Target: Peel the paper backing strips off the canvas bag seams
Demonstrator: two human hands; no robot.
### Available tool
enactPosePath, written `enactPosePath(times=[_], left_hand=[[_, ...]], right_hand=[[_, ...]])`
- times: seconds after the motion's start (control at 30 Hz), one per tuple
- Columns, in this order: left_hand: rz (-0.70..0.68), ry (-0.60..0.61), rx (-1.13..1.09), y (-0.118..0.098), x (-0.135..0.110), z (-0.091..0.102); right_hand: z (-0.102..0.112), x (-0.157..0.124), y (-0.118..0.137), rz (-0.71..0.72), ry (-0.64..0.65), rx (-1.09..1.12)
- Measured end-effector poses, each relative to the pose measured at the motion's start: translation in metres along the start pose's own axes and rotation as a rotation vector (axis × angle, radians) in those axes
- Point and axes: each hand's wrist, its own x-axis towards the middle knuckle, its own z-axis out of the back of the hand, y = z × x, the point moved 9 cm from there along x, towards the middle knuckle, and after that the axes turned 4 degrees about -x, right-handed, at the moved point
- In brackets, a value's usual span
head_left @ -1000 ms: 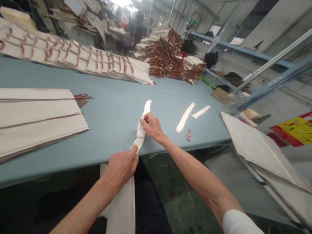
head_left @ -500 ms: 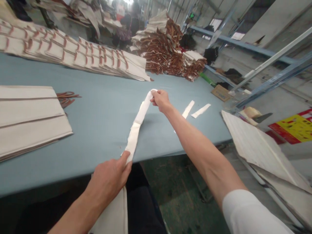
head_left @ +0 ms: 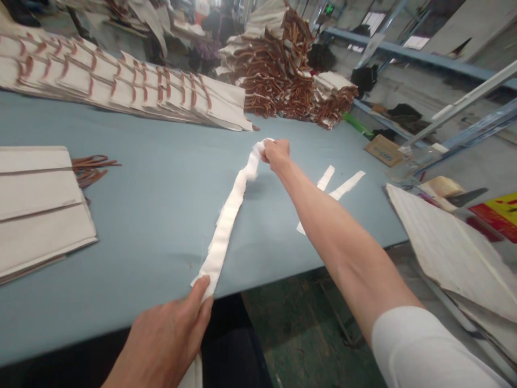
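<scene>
A long white fabric strip point(head_left: 229, 215) with frayed edges runs between my two hands over the blue-grey table point(head_left: 153, 205). My left hand point(head_left: 169, 328) pinches its near end between thumb and fingers at the table's front edge. Farther out, my right hand point(head_left: 278, 153) is closed on the far end, where the strip looks bunched and a piece hangs down. More white strips point(head_left: 346, 186) lie on the table to the right, partly hidden under my right forearm. Below my left hand, part of a pale panel shows near my lap.
Flat cream fabric pieces point(head_left: 36, 199) with brown straps lie at the left. A long row of overlapping cream pieces point(head_left: 121, 81) spans the back, beside a tall brown-edged stack point(head_left: 278, 70). A small cardboard box point(head_left: 383, 150) sits at the right; pale boards point(head_left: 448, 248) lean past the table's edge.
The hands have moved farther apart, the left nearer to me and the right slightly away, so more of the strip shows between them. The view has shifted a little.
</scene>
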Motion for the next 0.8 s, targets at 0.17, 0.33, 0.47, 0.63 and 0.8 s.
enactPosePath(times=[0.17,0.33,0.47,0.63,0.8], left_hand=[[-0.009,-0.01,-0.015,0.002,0.0,-0.002],[-0.022,-0.106,-0.015,0.001,-0.002,0.004],[-0.027,-0.245,-0.112,0.005,-0.002,0.008],[-0.056,-0.417,-0.316,0.022,-0.017,0.003],[-0.139,-0.528,-0.634,0.037,-0.059,-0.015]], right_hand=[[0.041,0.024,0.02,-0.079,-0.18,0.072],[0.06,0.001,0.07,0.036,-0.075,0.149],[0.049,-0.076,0.106,0.071,0.122,0.176],[0.033,-0.192,0.143,-0.016,0.359,0.294],[0.016,-0.297,0.16,-0.182,0.6,0.405]])
